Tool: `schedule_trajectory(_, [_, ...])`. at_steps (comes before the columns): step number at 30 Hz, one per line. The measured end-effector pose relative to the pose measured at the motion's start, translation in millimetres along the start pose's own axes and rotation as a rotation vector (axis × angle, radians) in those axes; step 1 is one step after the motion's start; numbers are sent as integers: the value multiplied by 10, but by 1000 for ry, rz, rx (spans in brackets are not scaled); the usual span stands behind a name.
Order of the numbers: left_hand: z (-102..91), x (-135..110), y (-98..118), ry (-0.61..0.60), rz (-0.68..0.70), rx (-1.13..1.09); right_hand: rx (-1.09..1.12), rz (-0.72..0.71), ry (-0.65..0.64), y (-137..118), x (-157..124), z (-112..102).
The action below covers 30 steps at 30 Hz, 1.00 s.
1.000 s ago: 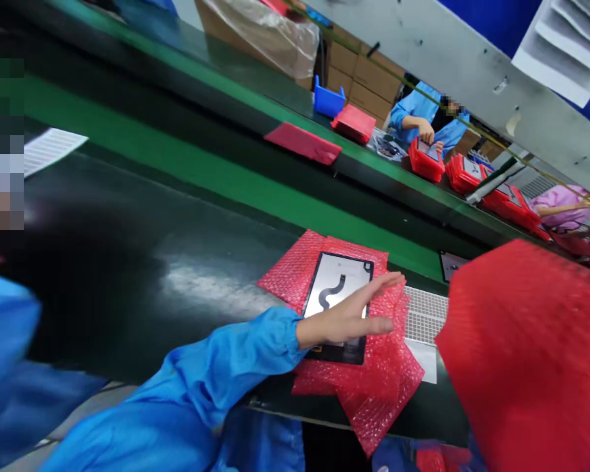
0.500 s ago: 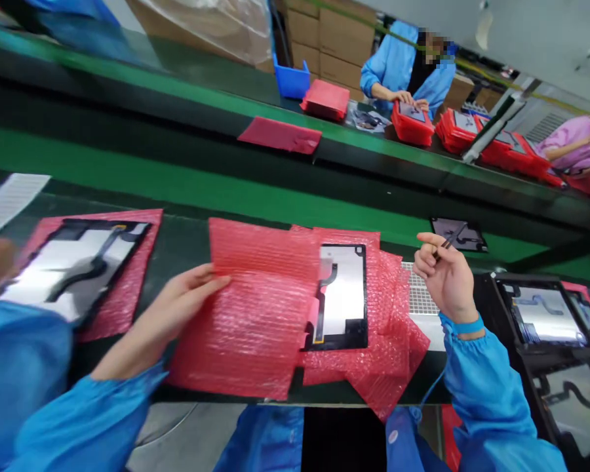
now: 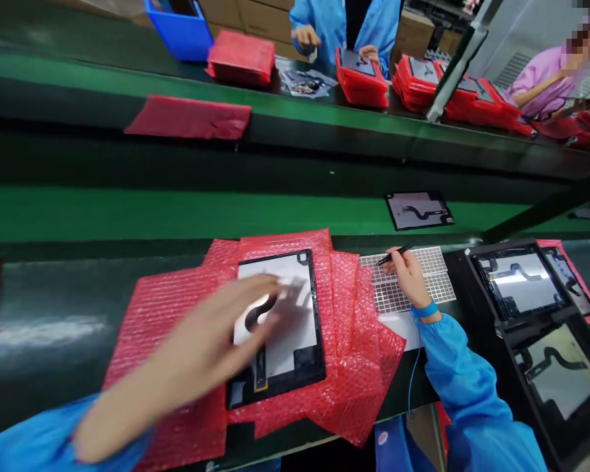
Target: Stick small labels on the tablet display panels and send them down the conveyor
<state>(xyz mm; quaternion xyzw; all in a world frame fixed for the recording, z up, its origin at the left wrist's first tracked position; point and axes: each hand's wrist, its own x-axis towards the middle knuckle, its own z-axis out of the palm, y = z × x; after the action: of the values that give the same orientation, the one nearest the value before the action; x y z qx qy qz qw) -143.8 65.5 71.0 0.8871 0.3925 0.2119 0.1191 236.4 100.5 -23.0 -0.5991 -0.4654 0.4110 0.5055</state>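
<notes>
My left hand (image 3: pixel 221 328), blurred by motion, is over a tablet screen panel (image 3: pixel 302 308) with a white back and black frame. Its thumb and fingers look apart; a pale smear lies by the fingertips. A black flex cable (image 3: pixel 260 367) on the panel shows partly behind the hand. Under the panel are overlapping red bubble-wrap bags (image 3: pixel 344 328), and another red bag (image 3: pixel 162 314) lies beneath my left forearm. My right hand (image 3: pixel 408 272) is closed around dark tweezers (image 3: pixel 393 254). These point left above a sheet of small white labels (image 3: pixel 391 295).
Right of the labels, a black tray (image 3: pixel 509 341) holds screen panels. Another panel (image 3: pixel 419 210) rests on the green strip behind. On the raised shelf are a blue bin (image 3: pixel 181 33), red bag stacks (image 3: pixel 240 58) and a loose red bag (image 3: pixel 191 118). Two people work across the bench.
My left hand has let go of the red bag and moved right over the panel. The bag now lies flat, left of the panel. My right hand with the tweezers has come down over the label sheet.
</notes>
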Motion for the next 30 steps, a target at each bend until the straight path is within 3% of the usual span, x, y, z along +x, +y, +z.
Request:
schedule_trajectory(2, [331, 387, 380, -130, 373, -83, -7, -8, -11, 84, 6, 53])
schedule_trajectory(4, [706, 664, 622, -232, 592, -84, -32, -29, -10, 150, -29, 63])
schedule_trajectory(6, [1020, 804, 703, -309, 632, -18, -57, -52, 8, 195, -84, 43])
schedule_trajectory(8, [1196, 823, 671, -354, 598, 38, -60, -51, 16, 215, -131, 19])
schedule_trajectory(12, [1156, 688, 553, -342, 530, 66, -23, -24, 5, 185, -163, 18])
schedule_trajectory(17, [993, 556, 531, -335, 483, 23, -39, -43, 103, 121, -133, 65])
schedule_trajectory(25, [1013, 472, 558, -302, 449, 45, -101, -75, 210, -7, -105, 40])
schedule_trajectory(27, [1023, 457, 567, -268, 434, 86, -80, -64, 159, -99, -149, 52])
schedule_trajectory(30, [1046, 441, 577, -253, 425, 117, -38, -2, -42, -201, -257, 104])
